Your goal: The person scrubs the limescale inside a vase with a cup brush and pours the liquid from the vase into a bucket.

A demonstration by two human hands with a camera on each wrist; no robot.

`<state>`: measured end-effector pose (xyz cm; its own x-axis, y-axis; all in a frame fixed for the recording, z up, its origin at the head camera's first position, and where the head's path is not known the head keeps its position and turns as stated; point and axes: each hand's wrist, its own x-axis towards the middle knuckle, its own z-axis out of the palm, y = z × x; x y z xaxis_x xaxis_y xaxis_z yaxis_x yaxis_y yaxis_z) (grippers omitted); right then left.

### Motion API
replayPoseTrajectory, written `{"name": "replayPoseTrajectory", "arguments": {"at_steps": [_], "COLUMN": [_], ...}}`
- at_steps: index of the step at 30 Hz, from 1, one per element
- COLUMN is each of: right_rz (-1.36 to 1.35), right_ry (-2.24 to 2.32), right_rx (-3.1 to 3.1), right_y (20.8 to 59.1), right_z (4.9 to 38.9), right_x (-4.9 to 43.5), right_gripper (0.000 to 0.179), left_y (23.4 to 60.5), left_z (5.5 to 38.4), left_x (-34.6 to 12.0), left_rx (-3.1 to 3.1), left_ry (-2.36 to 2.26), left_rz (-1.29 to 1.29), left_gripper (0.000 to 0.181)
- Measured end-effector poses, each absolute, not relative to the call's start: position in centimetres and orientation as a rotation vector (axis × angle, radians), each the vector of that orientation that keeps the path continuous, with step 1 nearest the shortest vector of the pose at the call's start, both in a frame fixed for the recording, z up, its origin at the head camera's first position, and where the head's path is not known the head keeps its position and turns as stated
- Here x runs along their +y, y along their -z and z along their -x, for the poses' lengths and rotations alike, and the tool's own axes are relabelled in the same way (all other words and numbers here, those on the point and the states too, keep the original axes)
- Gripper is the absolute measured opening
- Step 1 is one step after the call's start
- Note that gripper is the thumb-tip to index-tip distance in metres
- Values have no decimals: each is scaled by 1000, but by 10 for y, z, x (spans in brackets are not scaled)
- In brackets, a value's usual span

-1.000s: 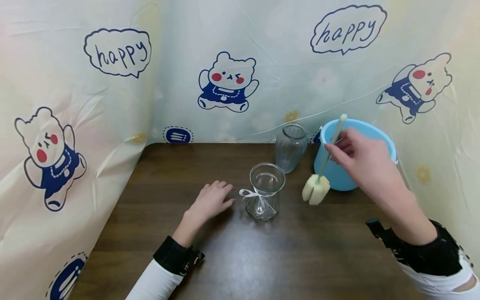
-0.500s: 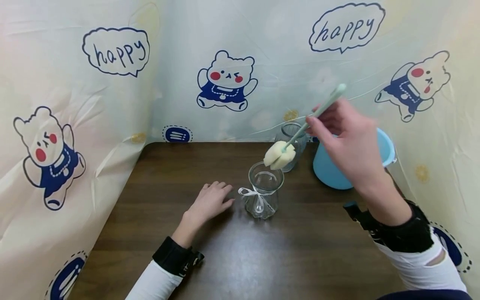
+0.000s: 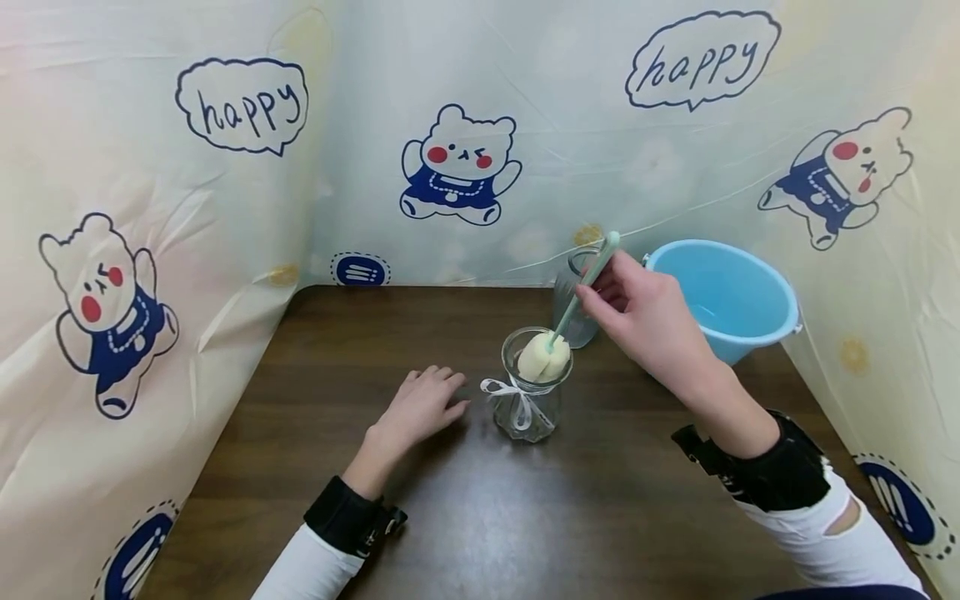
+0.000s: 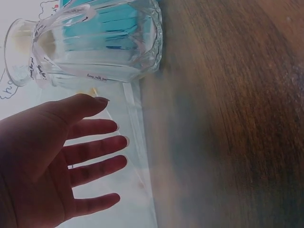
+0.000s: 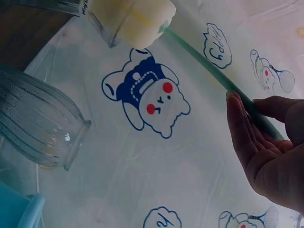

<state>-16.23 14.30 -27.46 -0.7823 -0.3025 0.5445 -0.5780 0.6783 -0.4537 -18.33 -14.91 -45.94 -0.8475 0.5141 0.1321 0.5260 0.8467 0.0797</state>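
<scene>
My right hand (image 3: 645,312) pinches the green stem (image 5: 209,66) of a cream artificial tulip (image 3: 543,358) between thumb and fingers. The tulip hangs head down, its bloom in the mouth of a clear glass vase (image 3: 527,412) with a white ribbon bow (image 3: 517,396) at its neck. In the right wrist view the bloom (image 5: 137,21) overlaps the vase's rim. Left of that vase, my left hand (image 3: 423,402) lies by the table with its fingers loosely extended and holds nothing. The left wrist view shows those fingers (image 4: 95,154) spread, just beside the ribboned vase (image 4: 109,42).
Behind the ribboned vase stands a second, ribbed glass vase (image 3: 566,304), partly hidden by my right hand and the stem. A light blue bucket (image 3: 723,292) stands at the back right of the dark wooden table (image 3: 360,333). A printed cloth (image 3: 360,167) hangs close behind.
My right hand has carried the upside-down tulip left from in front of the bucket, then lowered its bloom into the ribboned vase's mouth. The left hand has stayed in place.
</scene>
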Motion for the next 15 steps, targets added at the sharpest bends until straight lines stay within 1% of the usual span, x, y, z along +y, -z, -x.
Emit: {"name": "replayPoseTrajectory", "arguments": {"at_steps": [4, 15], "right_rz": [-694, -636], "right_ry": [-875, -845], "right_rx": [-2526, -2692], "right_y": [283, 314], "right_z": [164, 166], "right_x": [141, 142], "right_gripper": [16, 15], "left_y": [460, 461], "left_z": [184, 182], "left_x": [-149, -147], "left_rx": [-2904, -2904], "left_ry": [171, 194], "left_rz": [836, 846], "left_gripper": [32, 32]}}
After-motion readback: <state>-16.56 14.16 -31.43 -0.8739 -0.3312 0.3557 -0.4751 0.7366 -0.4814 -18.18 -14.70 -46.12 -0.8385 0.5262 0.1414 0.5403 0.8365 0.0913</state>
